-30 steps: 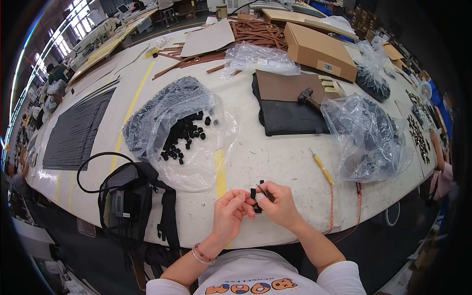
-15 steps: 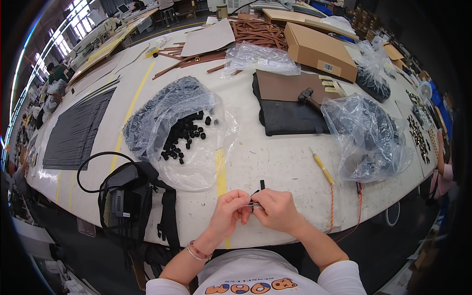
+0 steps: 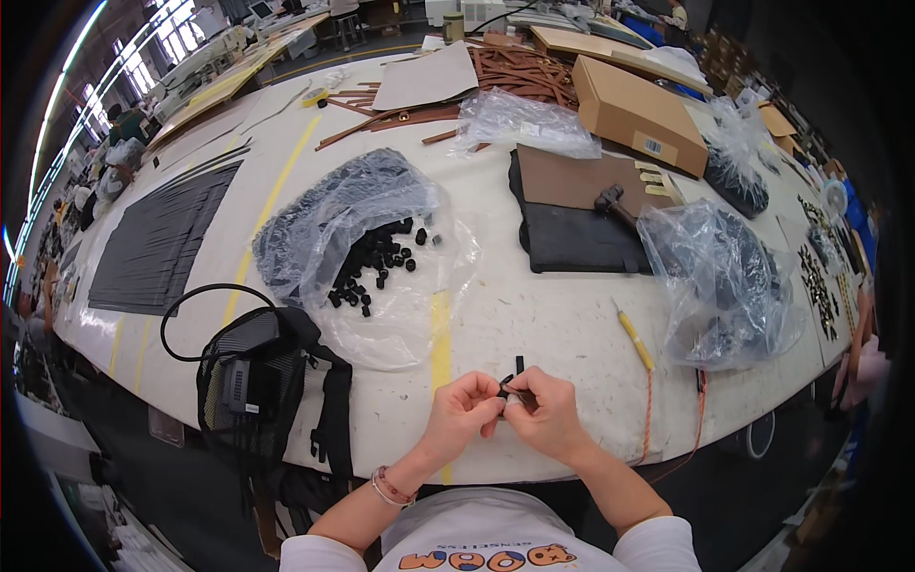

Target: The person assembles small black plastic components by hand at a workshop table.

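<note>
Near the table's front edge, my left hand (image 3: 462, 412) and my right hand (image 3: 548, 410) meet, fingertips pinched together. Between them is a narrow black strip (image 3: 519, 364), one short end standing out above my right fingers. A small dark loop or fold of it shows at the fingertips; its exact shape is too small to tell. Beyond my hands, a clear plastic bag (image 3: 405, 338) lies open with small black rolled pieces (image 3: 367, 257) spilling from it. To the right rests a yellow-handled tool (image 3: 635, 340) with a thin tip.
A black mesh bag (image 3: 253, 372) with a device and cable sits left. Farther left lie black strips (image 3: 167, 243). Ahead are a hammer (image 3: 610, 198) on dark sheets, brown straps (image 3: 524, 76), a cardboard box (image 3: 639, 114) and another filled plastic bag (image 3: 720, 286). Cords hang over the front edge.
The whole view has shifted slightly, so the table's things sit farther right. My fingers have moved around the black strip, and a dark loop now shows between the fingertips.
</note>
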Demonstrator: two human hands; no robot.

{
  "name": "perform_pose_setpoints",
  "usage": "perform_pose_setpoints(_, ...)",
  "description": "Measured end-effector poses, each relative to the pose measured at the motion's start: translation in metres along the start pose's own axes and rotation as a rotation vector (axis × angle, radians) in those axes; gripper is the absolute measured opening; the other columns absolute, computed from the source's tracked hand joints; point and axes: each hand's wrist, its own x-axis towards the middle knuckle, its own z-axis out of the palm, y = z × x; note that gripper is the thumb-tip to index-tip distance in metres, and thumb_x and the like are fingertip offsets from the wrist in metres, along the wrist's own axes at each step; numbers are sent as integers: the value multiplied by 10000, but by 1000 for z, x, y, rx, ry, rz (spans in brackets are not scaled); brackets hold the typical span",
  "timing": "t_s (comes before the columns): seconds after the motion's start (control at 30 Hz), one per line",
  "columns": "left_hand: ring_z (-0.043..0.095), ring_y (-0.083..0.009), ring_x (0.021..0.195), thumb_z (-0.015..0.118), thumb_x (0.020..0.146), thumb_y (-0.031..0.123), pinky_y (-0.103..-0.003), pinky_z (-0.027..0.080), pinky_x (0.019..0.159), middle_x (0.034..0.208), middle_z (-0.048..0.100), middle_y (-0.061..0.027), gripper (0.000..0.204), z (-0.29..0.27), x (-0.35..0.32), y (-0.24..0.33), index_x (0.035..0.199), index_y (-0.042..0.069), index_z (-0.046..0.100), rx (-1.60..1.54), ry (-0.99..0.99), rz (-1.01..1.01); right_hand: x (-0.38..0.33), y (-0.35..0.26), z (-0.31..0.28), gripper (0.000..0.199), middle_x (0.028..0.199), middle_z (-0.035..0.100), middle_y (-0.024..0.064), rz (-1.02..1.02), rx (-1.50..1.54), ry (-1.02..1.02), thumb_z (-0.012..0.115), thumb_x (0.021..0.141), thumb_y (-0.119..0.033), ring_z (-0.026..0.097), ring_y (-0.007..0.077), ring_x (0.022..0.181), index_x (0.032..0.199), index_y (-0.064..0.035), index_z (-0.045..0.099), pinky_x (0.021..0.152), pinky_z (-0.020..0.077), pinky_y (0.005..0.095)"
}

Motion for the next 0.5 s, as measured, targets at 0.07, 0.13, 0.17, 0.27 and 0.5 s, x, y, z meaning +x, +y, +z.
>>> perform_pose_setpoints(0.07, 464, -48, 462, 533, 758, -23, -173, 362, 412, 655, 536, -11, 57, -2, -2, 1, 810, -7, 516, 10, -21, -23, 3, 7, 2, 119, 591, 521, 36, 109, 313, -41, 540, 670, 0, 456, 96, 453, 790, -3, 541, 428, 371, 214)
perform_pose_setpoints(0.13, 461, -33, 469, 535, 757, -24, -161, 355, 411, 654, 537, -6, 50, 0, -3, 10, 801, -9, 516, 159, -22, 35, 8, 10, -4, 126, 604, 511, 10, 221, 626, -81, 537, 677, -7, 428, 66, 461, 802, 1, 543, 431, 349, 195)
perform_pose_setpoints(0.17, 458, -18, 475, 538, 756, -26, -149, 347, 410, 653, 538, -2, 44, 1, -5, 14, 792, -11, 517, 306, -18, 90, 12, 6, -13, 140, 628, 501, -3, 400, 710, -223, 537, 682, -18, 405, 46, 475, 820, 8, 543, 432, 326, 183)
perform_pose_setpoints(0.27, 456, -3, 485, 546, 760, -10, -146, 340, 401, 659, 547, -8, 34, -6, -6, 10, 773, -14, 514, 449, -83, 202, 14, 5, -15, 145, 656, 496, -7, 581, 784, -366, 544, 686, -38, 374, 24, 484, 822, 11, 538, 425, 290, 171)
perform_pose_setpoints(0.5, 459, -10, 473, 533, 739, -21, -149, 331, 385, 629, 554, -21, 25, -5, -5, 25, 753, -12, 514, 156, -135, -89, 13, 6, -17, 93, 636, 506, 17, 508, 950, -452, 571, 681, -60, 385, 28, 475, 722, -15, 501, 405, 281, 175)
